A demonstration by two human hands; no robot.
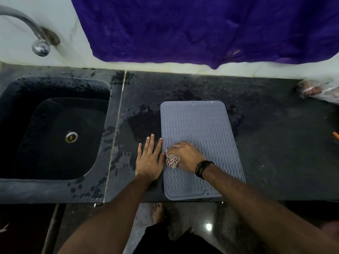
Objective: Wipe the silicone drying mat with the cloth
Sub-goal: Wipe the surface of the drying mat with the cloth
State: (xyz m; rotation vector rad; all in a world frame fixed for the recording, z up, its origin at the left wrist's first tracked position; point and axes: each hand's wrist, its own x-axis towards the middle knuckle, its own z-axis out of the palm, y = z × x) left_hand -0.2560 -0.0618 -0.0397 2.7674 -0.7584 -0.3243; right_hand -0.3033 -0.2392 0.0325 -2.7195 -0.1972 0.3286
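Grey silicone, ribbed all over with wavy lines, made up the drying mat [200,136], which was laid flat on the dark stone tabletop [275,143] just right of the sink [55,129], its near edge close to the tabletop's front edge. The wipe was judged to be under way, not finished: the cloth [172,159], a bunched, striped rag, was pressed onto the mat near its left edge, about midway along its length, and nothing showed which parts had already been covered. The far half and the near right corner were judged to be left. The right hand [185,155] was closed over the cloth, its grip bunching the fabric beneath the palm. The left hand [149,158] was spread flat and empty on the tabletop, fingertips touching the mat's left edge, seemingly to steady it. Wet patches were seen on the tabletop around the mat.
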